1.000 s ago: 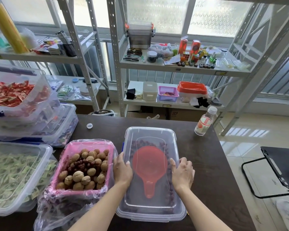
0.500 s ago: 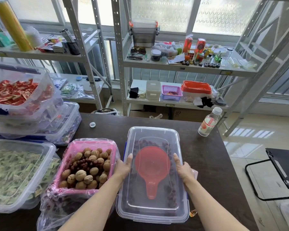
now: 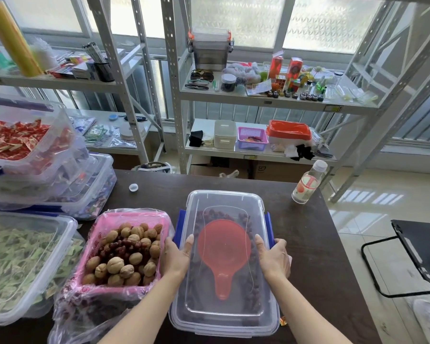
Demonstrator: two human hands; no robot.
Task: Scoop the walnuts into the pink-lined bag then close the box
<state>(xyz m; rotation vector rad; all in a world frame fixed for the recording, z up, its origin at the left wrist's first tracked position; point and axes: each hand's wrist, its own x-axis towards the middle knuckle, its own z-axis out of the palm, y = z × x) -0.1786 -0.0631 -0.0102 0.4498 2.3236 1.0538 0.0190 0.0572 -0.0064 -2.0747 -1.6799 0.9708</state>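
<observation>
A clear plastic box (image 3: 224,319) stands on the dark table with its clear lid (image 3: 225,202) on top. Through the lid I see a red scoop (image 3: 221,247) lying on dark red dates. Blue latches stick out at both long sides. My left hand (image 3: 175,256) grips the box's left side at the blue latch (image 3: 180,224), thumb on the lid. My right hand (image 3: 274,259) grips the right side at the other blue latch (image 3: 269,227). To the left, the pink-lined bag (image 3: 132,216) holds walnuts (image 3: 116,265) and some dates.
Clear bins of green and red wrapped sweets (image 3: 18,256) stand stacked at the left. A small bottle (image 3: 308,182) stands at the table's far right, a white cap (image 3: 133,187) lies near the far edge. Metal shelves (image 3: 258,100) rise behind; a black chair (image 3: 420,247) is at the right.
Both hands slid from resting on top of the lid down to the box's sides at the blue latches. The latches now stick out at both sides.
</observation>
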